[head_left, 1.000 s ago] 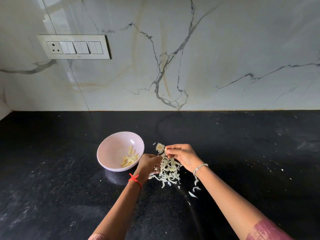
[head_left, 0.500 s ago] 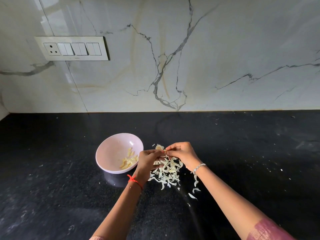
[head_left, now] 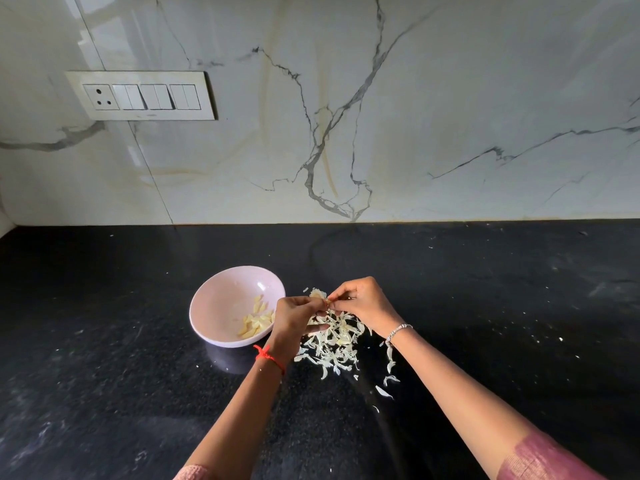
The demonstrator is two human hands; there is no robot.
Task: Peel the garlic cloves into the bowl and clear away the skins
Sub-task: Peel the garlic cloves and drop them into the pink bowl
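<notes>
A pale pink bowl (head_left: 221, 306) sits on the black counter and holds several peeled garlic cloves (head_left: 258, 322) at its right side. Just right of it lies a heap of white garlic skins (head_left: 334, 341). Above that heap my left hand (head_left: 294, 323) and my right hand (head_left: 363, 304) meet fingertip to fingertip, both pinching one small garlic clove (head_left: 326, 301), which is mostly hidden by the fingers. A few loose skins (head_left: 389, 367) are scattered to the right and front of the heap.
The black stone counter (head_left: 485, 306) stretches wide on both sides, with small white specks on it. A marble wall (head_left: 381, 116) rises behind, carrying a switch and socket panel (head_left: 142, 95) at the upper left.
My left hand has risen from the skin heap and joined my right hand at the clove. The bowl and the skins lie as before.
</notes>
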